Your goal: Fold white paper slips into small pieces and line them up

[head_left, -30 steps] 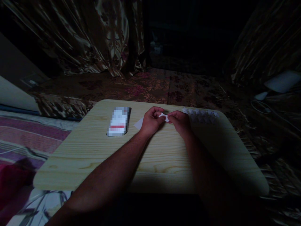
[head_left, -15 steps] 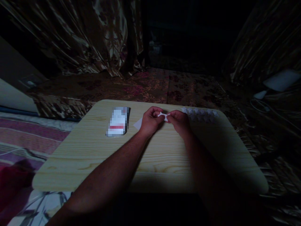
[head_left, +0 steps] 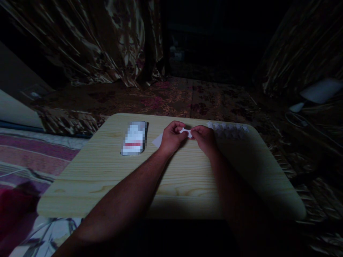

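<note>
A small white folded paper piece [head_left: 185, 132] is pinched between both hands above the far middle of a light wooden table [head_left: 112, 175]. My left hand [head_left: 171, 137] has its fingers curled round the paper's left end. The fingertips of my right hand [head_left: 205, 138] grip its right end. A flat white paper slip [head_left: 157, 140] lies on the table just left of my left hand, partly hidden by it. Several small folded white paper pieces [head_left: 227, 130] lie in rows at the table's far right.
A white pack with a red stripe [head_left: 133, 138], blurred out, lies on the table's far left. Shiny patterned cloth [head_left: 88, 43] hangs behind, over a patterned carpet [head_left: 174, 98]. A striped mat [head_left: 29, 153] is at left. White objects and a cable [head_left: 308, 107] are at right.
The hands have barely moved; the folded paper has turned slightly between the fingertips.
</note>
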A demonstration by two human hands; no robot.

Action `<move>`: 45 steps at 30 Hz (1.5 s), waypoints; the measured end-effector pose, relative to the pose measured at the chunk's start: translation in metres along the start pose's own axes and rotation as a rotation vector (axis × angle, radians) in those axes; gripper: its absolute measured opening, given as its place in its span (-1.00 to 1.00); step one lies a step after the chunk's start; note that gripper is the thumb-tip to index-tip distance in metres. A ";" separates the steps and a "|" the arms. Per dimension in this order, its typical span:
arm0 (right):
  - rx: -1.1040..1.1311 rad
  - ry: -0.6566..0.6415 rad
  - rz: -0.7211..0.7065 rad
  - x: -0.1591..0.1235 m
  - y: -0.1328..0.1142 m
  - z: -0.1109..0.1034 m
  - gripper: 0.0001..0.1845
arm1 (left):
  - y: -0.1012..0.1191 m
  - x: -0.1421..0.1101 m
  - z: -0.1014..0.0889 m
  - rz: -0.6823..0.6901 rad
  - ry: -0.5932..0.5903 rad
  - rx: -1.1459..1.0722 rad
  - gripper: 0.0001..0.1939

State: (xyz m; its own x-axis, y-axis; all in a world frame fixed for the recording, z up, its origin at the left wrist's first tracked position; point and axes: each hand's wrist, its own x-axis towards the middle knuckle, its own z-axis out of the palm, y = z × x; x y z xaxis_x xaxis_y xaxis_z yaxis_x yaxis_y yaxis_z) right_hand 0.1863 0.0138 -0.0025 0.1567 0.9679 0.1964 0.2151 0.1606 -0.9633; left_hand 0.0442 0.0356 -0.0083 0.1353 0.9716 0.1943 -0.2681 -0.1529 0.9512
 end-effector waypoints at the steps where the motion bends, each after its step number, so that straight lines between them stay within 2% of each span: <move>1: 0.007 -0.005 -0.002 0.000 0.000 0.000 -0.82 | 0.000 0.000 0.000 -0.005 0.003 -0.002 -0.68; 9: 0.068 -0.009 0.018 0.001 0.007 0.001 -0.83 | 0.000 0.001 -0.001 -0.006 0.019 -0.003 -0.67; 16: -0.011 0.002 0.009 0.001 0.003 0.001 -0.84 | 0.000 0.001 0.000 -0.016 0.003 -0.008 -0.66; 34: -0.001 -0.019 -0.021 -0.001 0.002 -0.001 -0.87 | -0.001 0.001 -0.001 -0.003 0.003 0.004 -0.66; 45: -0.021 0.015 -0.050 0.003 0.008 -0.001 -0.89 | 0.000 -0.001 0.000 -0.017 -0.017 -0.024 -0.62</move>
State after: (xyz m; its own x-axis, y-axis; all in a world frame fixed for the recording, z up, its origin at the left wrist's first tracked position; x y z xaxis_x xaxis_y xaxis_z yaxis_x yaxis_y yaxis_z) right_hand 0.1890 0.0180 -0.0096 0.1600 0.9557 0.2473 0.2433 0.2046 -0.9481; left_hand 0.0439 0.0349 -0.0084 0.1561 0.9707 0.1824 -0.2884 -0.1318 0.9484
